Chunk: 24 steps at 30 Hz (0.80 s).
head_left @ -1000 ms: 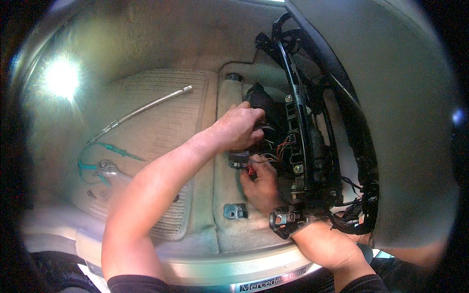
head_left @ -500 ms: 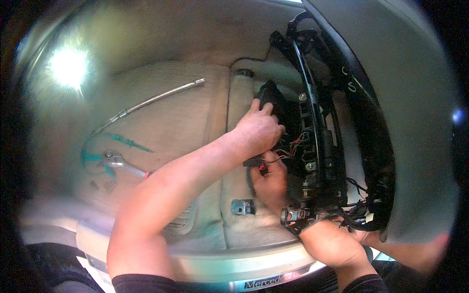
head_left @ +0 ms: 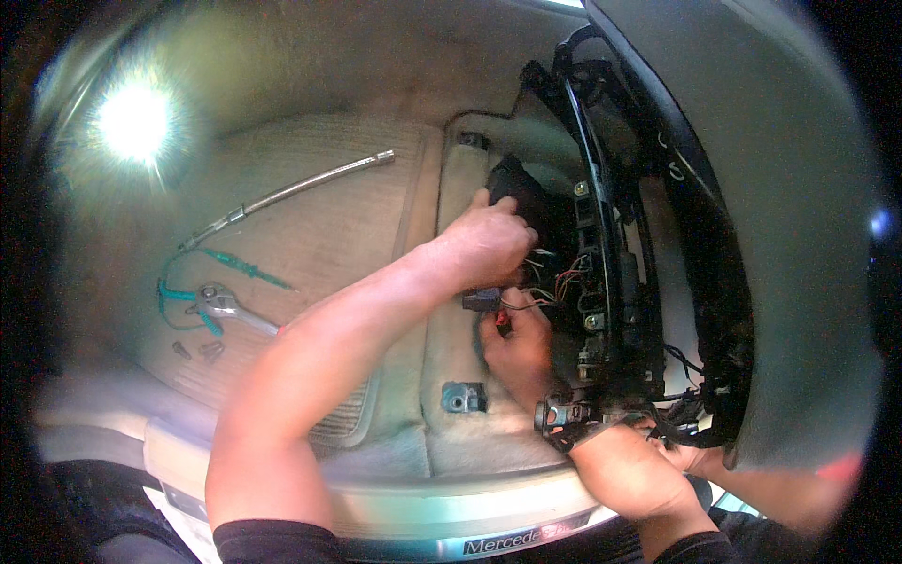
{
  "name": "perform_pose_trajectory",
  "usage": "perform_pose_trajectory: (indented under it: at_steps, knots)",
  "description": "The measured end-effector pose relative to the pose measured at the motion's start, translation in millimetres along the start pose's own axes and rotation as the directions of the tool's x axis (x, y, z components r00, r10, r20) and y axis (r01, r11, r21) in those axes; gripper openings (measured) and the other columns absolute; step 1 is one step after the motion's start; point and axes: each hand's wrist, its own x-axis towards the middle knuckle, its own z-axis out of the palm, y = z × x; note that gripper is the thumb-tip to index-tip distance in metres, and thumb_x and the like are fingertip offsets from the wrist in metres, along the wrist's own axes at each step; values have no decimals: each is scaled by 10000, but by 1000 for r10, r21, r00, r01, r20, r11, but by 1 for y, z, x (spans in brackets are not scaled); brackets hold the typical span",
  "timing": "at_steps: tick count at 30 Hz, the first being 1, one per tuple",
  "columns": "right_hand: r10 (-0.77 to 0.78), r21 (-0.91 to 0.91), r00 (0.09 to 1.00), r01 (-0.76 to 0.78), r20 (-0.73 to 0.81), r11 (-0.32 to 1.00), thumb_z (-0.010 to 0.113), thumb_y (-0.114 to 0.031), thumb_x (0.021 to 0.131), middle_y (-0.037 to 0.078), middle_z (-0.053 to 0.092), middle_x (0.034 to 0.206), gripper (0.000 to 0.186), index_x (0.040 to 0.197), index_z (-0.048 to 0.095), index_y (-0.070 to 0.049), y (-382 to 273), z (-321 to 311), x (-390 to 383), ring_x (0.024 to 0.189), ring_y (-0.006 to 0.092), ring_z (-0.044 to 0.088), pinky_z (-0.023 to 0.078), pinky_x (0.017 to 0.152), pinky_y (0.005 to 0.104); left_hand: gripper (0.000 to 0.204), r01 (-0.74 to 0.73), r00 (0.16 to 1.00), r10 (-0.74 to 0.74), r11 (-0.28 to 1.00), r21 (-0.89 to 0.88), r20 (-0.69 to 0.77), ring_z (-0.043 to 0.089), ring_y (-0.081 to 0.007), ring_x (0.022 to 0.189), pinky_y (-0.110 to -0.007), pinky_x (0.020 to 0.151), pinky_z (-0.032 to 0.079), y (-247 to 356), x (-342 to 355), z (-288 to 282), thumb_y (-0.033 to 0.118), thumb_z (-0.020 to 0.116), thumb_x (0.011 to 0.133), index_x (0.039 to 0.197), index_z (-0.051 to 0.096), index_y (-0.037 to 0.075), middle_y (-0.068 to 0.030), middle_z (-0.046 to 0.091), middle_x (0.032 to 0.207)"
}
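Dark connector sits just left of my right grip, below left grip; thin wires run rightward from there toward seat frame. Right grip narrow, pinched about small red piece beside connector. Left grip curled, near black cover beyond it; whether it holds anything, cannot tell: fingers hide it. Judged best: steady connector by its body, spare wires any tug, work slowly, square-on. Metal bracket crosses above right wrist; that wrist best held low.
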Motion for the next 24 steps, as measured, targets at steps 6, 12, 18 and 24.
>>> perform_pose_trajectory:
  at_steps: [6,12,18,24]
  knots:
    - [-93,-96,991,84,-98,992,595,92,819,160,583,1070,308,1107,580,-17,2,4,4,904,298,602,498,776,364,367,38,995,-37,999,-9,89,641,-329,1029,-616,939,452,-22,-19,-36,299,787,739,1026,680,97,-95,718,959]
    - [-14,-66,997,9,-75,998,587,75,841,185,548,1324,397,1228,566,-9,10,6,6,1132,329,589,489,951,365,267,31,999,-31,1000,-3,-5,650,-298,1021,-529,905,449,-16,-19,-28,273,747,764,972,719,107,-77,728,905]
    - [-65,-152,996,56,-57,987,584,53,846,205,504,1428,402,1243,564,0,6,3,7,1157,318,598,494,928,370,303,10,1000,-9,998,59,-17,622,-301,1046,-520,916,447,-18,-17,-20,296,763,771,987,677,101,-68,709,948]
    - [45,-37,998,-46,-43,998,563,68,837,213,523,1414,415,1249,559,16,8,5,6,1067,335,636,509,877,364,308,-3,1000,3,1000,8,10,629,-309,1033,-507,887,481,-20,-13,-22,299,780,743,937,678,83,-100,702,943]
